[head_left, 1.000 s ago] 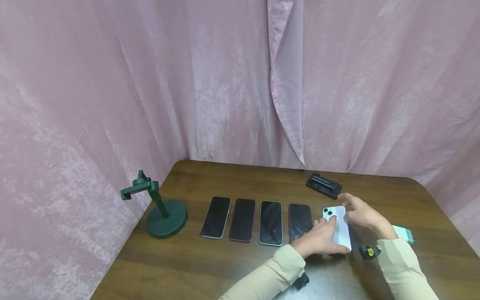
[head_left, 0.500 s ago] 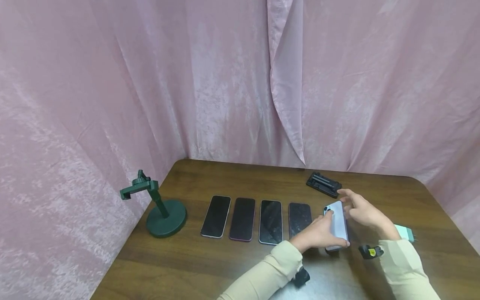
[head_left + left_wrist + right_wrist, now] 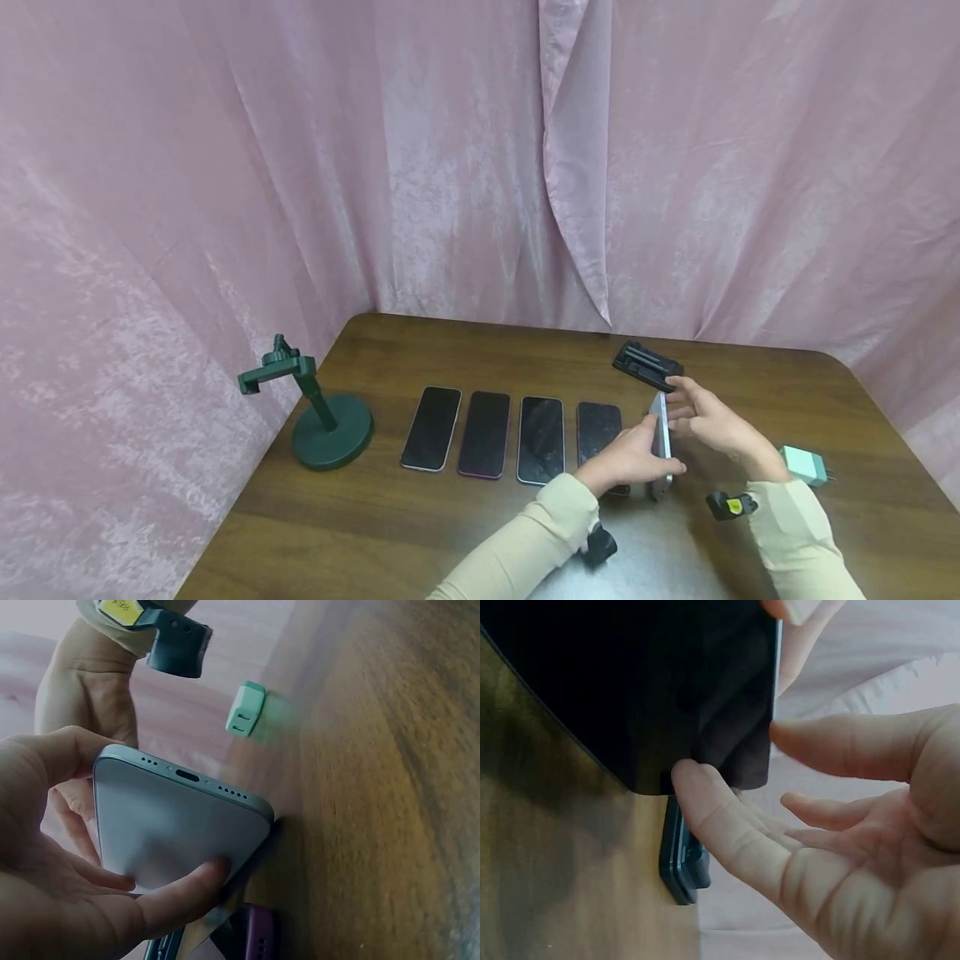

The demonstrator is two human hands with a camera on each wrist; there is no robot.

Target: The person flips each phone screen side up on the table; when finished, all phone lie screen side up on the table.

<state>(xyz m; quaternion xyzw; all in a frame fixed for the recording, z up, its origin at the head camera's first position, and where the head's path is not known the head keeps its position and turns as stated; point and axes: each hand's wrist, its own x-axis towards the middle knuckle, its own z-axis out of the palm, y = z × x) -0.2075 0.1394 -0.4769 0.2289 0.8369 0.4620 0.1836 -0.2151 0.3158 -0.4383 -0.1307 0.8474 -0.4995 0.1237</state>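
A pale phone (image 3: 664, 435) stands tilted up on its long edge at the right of the table, gripped by my left hand (image 3: 628, 456). The left wrist view shows the pale back of the phone (image 3: 169, 814) and its charging port end, with finger and thumb across it. My right hand (image 3: 712, 419) is at the screen side, fingers spread. From the right wrist, the index finger (image 3: 712, 806) reaches the dark screen (image 3: 652, 690) near a corner and the thumb comes right to the side edge. Left of it lies a cracked-looking dark phone (image 3: 599, 429), partly hidden by my left hand.
More phones lie screen up in the row, among them a purple-edged phone (image 3: 484, 435) and a silver-edged phone (image 3: 541, 440). A green phone stand (image 3: 330, 429) is at the left. Behind the hands sits a black tray (image 3: 647, 365); a mint charger plug (image 3: 802, 465) lies right.
The pale phone has gone from lying flat, back up, to standing on its long edge, turned by my left hand. My right hand has shifted slightly left alongside it.
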